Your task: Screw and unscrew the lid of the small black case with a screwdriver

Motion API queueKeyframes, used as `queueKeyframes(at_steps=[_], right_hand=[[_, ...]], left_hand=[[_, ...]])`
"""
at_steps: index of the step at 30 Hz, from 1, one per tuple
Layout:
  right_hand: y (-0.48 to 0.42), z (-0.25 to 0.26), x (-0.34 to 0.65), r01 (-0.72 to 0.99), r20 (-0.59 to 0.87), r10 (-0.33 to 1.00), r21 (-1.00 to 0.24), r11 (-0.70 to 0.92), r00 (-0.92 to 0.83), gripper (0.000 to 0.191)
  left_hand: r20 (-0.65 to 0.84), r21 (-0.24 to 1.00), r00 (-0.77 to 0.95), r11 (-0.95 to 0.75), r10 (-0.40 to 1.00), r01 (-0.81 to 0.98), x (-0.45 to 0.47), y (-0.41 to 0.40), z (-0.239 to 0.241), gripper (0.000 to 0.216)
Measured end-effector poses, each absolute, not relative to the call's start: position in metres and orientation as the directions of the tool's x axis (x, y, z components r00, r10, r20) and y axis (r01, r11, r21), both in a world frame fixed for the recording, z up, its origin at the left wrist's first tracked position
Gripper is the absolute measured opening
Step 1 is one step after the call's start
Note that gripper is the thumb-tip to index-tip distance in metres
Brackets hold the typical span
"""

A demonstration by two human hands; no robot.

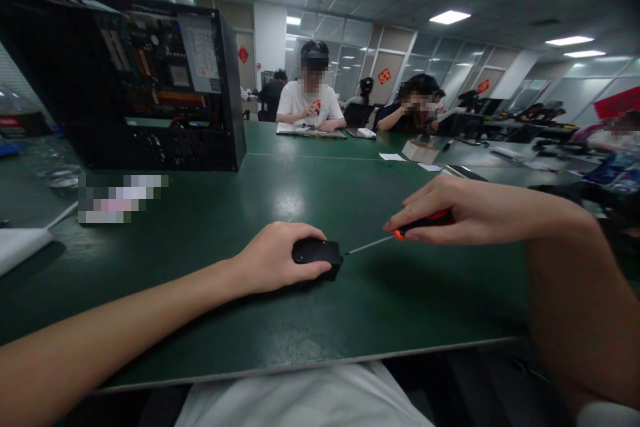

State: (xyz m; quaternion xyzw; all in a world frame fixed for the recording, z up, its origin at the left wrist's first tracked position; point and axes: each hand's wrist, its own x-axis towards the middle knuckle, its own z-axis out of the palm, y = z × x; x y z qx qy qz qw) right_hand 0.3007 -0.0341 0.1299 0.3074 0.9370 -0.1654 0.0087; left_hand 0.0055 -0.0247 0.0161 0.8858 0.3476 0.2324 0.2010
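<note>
From where I stand, the work sits at the near middle of the green table (pixel 240 340), where the person's left hand (pixel 270 259) reaches in from the left and wraps a small black box (pixel 317 251). The left grip pinches the box, fingers over its far side and thumb along the near one, leaving its right end bare. From the right comes the person's right hand (pixel 440 210), raised over the table with the wrist sharply bent. Its grip is pressed round the handle of a screwdriver (pixel 370 245), red and black with an orange collar. The thin metal shaft slants down to the left, and its tip sits right at the box's right end; I can't tell whether the two touch. To the far left stands a big black computer case (pixel 231 87), its side open on the boards and wiring within. Just in front of it lies a flat item (pixel 120 200) blurred past reading, and a clear bottle (pixel 57 160) stands further left. A white object (pixel 23 247) lies at the left edge. Across the table, at the far side, a co-worker in a white shirt (pixel 313 103) holds something orange-red. To the right of that seat, a small open carton (pixel 419 151) stands near a white paper (pixel 391 157).
</note>
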Motion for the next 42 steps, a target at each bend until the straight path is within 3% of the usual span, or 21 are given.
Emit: queueKeyframes(at_steps=[11, 21, 28, 35, 42], right_hand=[[-0.029, 0.119, 0.301, 0.557, -0.054, 0.585, -0.388, 0.735, -0.809, 0.027], [0.005, 0.063, 0.314, 0.632, -0.12, 0.632, -0.316, 0.707, -0.766, 0.051], [0.014, 0.028, 0.302, 0.498, -0.041, 0.534, -0.425, 0.755, -0.844, 0.054], [0.008, 0.035, 0.294, 0.456, 0.041, 0.498, -0.343, 0.821, -0.866, 0.049], [0.018, 0.023, 0.297, 0.427, 0.061, 0.477, -0.357, 0.831, -0.877, 0.052]], left_hand=[[0.261, 0.505, 0.651, -0.676, 0.713, 0.537, 0.006, -0.025, 0.016, 0.04], [0.257, 0.509, 0.633, -0.659, 0.73, 0.554, 0.005, -0.026, 0.013, 0.039], [0.254, 0.526, 0.612, -0.638, 0.749, 0.563, 0.006, -0.025, 0.014, 0.039], [0.268, 0.525, 0.603, -0.639, 0.751, 0.562, 0.006, -0.025, 0.012, 0.038], [0.247, 0.534, 0.611, -0.632, 0.752, 0.562, 0.006, -0.026, 0.015, 0.041]])
